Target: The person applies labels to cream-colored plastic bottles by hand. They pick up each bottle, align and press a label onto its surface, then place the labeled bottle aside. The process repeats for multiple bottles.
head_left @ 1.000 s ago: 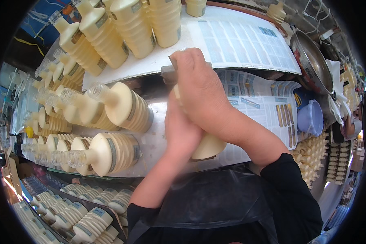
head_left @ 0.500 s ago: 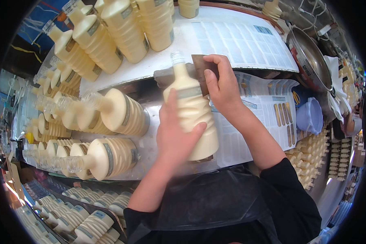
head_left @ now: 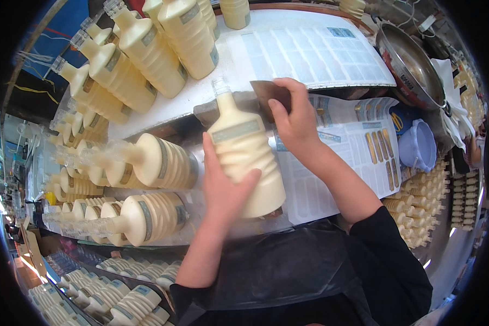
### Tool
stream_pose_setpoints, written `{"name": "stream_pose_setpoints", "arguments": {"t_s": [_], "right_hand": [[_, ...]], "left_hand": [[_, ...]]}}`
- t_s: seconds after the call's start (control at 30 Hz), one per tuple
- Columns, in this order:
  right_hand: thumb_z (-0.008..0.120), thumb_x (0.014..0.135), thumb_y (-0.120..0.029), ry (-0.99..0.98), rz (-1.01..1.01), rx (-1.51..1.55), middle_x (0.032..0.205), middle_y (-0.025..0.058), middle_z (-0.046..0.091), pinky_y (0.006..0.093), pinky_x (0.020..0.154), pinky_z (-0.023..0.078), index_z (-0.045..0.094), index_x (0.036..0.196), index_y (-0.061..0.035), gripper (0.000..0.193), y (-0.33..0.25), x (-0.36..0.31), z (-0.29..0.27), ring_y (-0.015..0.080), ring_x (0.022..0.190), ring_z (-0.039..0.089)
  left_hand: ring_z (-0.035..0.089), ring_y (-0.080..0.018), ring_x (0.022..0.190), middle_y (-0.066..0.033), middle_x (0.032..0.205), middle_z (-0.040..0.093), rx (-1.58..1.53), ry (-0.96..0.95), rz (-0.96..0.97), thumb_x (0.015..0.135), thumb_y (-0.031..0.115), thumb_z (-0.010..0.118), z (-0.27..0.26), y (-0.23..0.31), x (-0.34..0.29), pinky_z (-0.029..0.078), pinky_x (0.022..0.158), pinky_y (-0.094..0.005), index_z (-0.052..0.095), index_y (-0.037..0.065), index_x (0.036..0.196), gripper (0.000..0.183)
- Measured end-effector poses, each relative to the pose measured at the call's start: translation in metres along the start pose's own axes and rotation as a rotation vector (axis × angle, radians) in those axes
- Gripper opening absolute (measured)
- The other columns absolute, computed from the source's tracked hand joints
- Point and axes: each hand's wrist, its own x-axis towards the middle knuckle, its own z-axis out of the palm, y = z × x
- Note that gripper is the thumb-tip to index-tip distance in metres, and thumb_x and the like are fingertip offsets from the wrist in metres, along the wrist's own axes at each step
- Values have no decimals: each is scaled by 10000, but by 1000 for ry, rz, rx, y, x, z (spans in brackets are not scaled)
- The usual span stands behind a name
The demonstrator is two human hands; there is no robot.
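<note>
Gripping a cream bottle [head_left: 250,155] with wavy sides, the left hand [head_left: 223,187] lays its thumb across the front and its fingers along the left side. The bottle is over the desk [head_left: 197,204], in front of the person, its clear neck pointing away from them and a grey-green label band [head_left: 236,131] across its shoulder. The fingers and thumb of the right hand [head_left: 296,117] pinch a thin brown plate [head_left: 266,99] just beside that shoulder; whether it touches, I cannot tell. Behind the neck is a grey block [head_left: 204,113]. More cream bottles [head_left: 165,163] lie to the left, necks pointing left, and others stand on a raised white board [head_left: 174,103]. To the right, a label sheet [head_left: 309,195] bears gold strips [head_left: 378,146], near a purple bucket [head_left: 418,144] and a round metal pan [head_left: 413,60].
</note>
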Motion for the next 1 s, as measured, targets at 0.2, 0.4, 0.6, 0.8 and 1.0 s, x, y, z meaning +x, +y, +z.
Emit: {"name": "stream_pose_setpoints", "arguments": {"t_s": [0.2, 0.4, 0.6, 0.8, 1.0], "right_hand": [[725, 773, 10, -77, -551, -223, 1044, 105, 724, 362, 787, 551, 684, 1057, -60, 295, -37, -23, -19, 272, 904, 706], [677, 726, -147, -215, -624, -252, 866, 49, 672, 376, 675, 481, 689, 885, -78, 174, -86, -17, 19, 233, 772, 653], [673, 706, -165, -394, -612, -564, 809, 84, 671, 365, 657, 490, 661, 749, -101, 79, -96, -31, 57, 220, 699, 643], [685, 845, -194, -205, -262, -362, 852, 83, 693, 418, 714, 562, 727, 955, -97, 152, -74, -1, 4, 263, 815, 709], [640, 917, -207, 37, 271, -103, 960, 133, 719, 376, 788, 553, 727, 1072, -50, 237, 37, 33, -77, 248, 846, 701]], "left_hand": [[599, -354, 1255, -255, 1422, 540, -38, 0, -58, 759, 280, 842, 0, 6, -1, 492, 1048, -424, 96, 18, 1627, 1174], [581, -266, 1233, -131, 1304, 574, -38, 13, 17, 880, 280, 773, 6, 4, 8, 479, 1025, -380, 368, 37, 1493, 774], [558, -258, 1254, -155, 1330, 547, 129, -8, 143, 890, 264, 747, 24, -58, 6, 461, 1030, -407, 380, 41, 1484, 733], [448, -412, 1385, -285, 1526, 395, -49, 96, 88, 827, 283, 729, 6, 6, -8, 356, 1159, -454, 109, 29, 1638, 1052], [450, -352, 1387, -255, 1546, 393, -31, -5, 74, 844, 325, 730, 2, 3, -4, 344, 1167, -426, 139, 39, 1642, 1032]]}}
